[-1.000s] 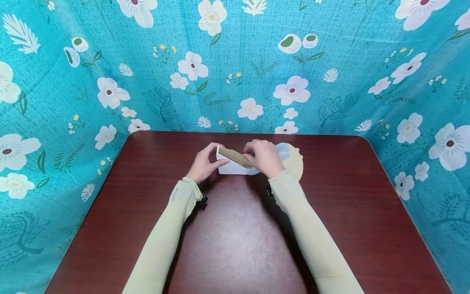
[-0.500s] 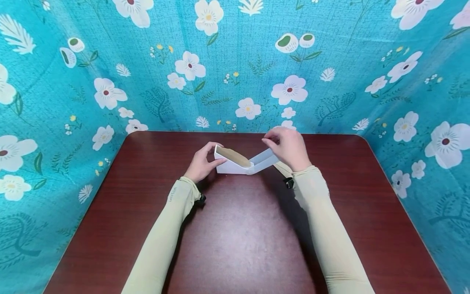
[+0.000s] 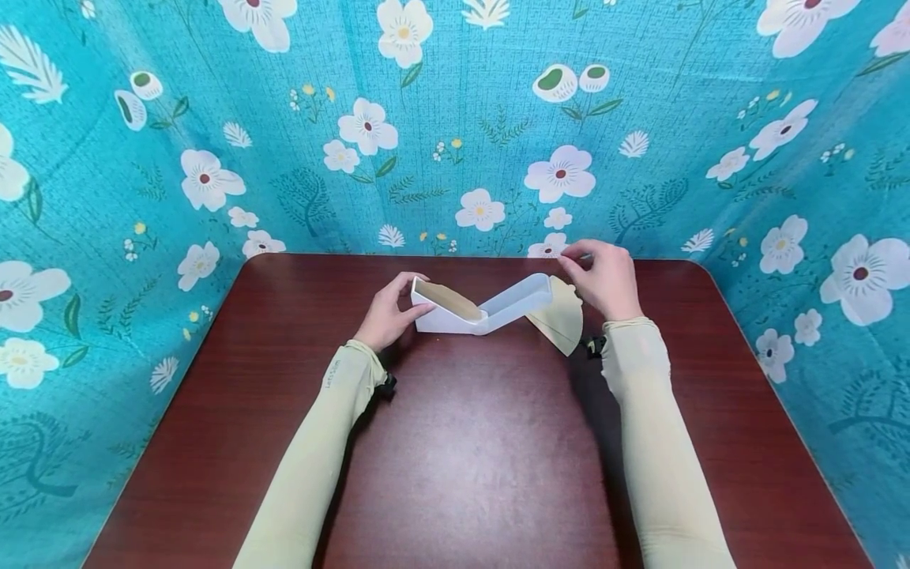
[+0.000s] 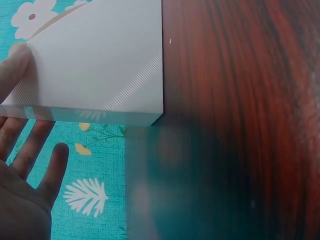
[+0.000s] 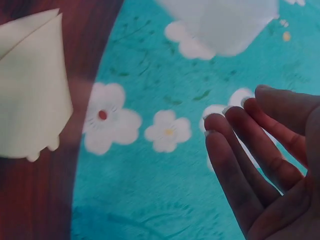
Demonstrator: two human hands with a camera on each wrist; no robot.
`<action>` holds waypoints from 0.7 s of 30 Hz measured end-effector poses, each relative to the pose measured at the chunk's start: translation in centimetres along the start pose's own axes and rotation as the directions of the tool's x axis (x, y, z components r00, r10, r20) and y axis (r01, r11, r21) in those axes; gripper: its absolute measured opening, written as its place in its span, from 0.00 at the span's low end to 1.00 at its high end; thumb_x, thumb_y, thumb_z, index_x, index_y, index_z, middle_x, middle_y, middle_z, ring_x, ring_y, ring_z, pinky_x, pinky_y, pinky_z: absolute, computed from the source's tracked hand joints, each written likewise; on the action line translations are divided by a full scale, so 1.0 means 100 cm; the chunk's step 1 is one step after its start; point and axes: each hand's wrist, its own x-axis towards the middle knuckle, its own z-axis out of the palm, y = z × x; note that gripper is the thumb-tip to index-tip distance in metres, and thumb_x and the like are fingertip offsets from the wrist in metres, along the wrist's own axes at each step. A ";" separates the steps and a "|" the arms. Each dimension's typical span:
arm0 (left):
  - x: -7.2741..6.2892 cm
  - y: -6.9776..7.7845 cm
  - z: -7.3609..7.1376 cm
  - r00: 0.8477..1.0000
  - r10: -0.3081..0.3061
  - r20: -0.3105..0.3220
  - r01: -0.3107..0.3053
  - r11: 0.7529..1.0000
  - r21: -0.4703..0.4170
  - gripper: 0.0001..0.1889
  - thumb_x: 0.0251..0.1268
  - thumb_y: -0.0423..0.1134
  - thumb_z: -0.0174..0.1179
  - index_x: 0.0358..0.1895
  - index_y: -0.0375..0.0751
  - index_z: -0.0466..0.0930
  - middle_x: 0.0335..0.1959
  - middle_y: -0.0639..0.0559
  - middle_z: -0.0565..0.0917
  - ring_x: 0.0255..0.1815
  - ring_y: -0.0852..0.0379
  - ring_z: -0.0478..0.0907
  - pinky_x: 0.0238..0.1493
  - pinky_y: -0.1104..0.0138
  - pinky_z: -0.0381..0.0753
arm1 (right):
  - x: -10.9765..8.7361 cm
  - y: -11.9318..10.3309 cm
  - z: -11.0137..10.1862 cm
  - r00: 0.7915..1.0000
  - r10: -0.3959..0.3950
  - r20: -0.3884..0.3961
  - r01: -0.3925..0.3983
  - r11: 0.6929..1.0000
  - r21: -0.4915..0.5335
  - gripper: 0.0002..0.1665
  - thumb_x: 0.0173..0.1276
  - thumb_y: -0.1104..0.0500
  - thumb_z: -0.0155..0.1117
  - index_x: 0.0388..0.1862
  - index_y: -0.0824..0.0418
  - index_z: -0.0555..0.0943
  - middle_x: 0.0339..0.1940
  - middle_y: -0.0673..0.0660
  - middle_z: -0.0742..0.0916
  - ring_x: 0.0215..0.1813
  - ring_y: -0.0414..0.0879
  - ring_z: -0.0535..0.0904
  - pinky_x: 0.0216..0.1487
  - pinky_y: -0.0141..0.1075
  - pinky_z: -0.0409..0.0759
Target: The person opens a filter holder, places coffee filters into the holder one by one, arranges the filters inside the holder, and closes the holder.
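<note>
A white box (image 3: 444, 322) stands on the table with its pale lid (image 3: 515, 296) tipped back to the right. Brown sheet-like contents (image 3: 448, 300) show inside it. My left hand (image 3: 387, 316) grips the box's left end, thumb on the near wall; in the left wrist view other fingers are behind or under the box (image 4: 95, 65). My right hand (image 3: 607, 280) hovers just right of the lid, fingers loosely bent and holding nothing, also in the right wrist view. Below it lies a cream, fan-shaped folded sheet (image 3: 562, 320) with small tabs on its edge (image 5: 37, 95), partly behind the lid.
The dark red-brown wooden table (image 3: 441, 442) ends at its back edge just behind the box. A turquoise floral curtain (image 3: 455, 118) hangs along the back and both sides.
My right hand has left the brown contents in the box, passed over the lid and moved right beyond its end. My left hand keeps its grip on the box.
</note>
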 end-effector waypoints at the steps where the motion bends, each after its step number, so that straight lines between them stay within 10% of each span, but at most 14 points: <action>1: 0.000 -0.001 0.000 1.000 0.002 -0.002 -0.002 1.000 -0.003 0.26 0.65 0.39 0.73 0.64 0.45 0.76 0.56 0.46 0.84 0.55 0.47 0.82 0.57 0.53 0.80 | 0.000 0.004 0.000 1.000 0.012 -0.001 -0.012 1.000 -0.001 0.09 0.71 0.58 0.70 0.45 0.61 0.90 0.42 0.63 0.92 0.38 0.59 0.87 0.48 0.55 0.80; 21: 0.001 -0.011 0.000 1.000 -0.007 0.003 0.007 0.996 -0.086 0.24 0.67 0.40 0.71 0.64 0.49 0.76 0.51 0.45 0.86 0.48 0.48 0.85 0.49 0.56 0.83 | -0.013 0.078 0.046 0.949 0.251 0.192 -0.235 0.966 -0.104 0.18 0.66 0.59 0.73 0.52 0.67 0.86 0.46 0.68 0.90 0.49 0.64 0.83 0.55 0.58 0.77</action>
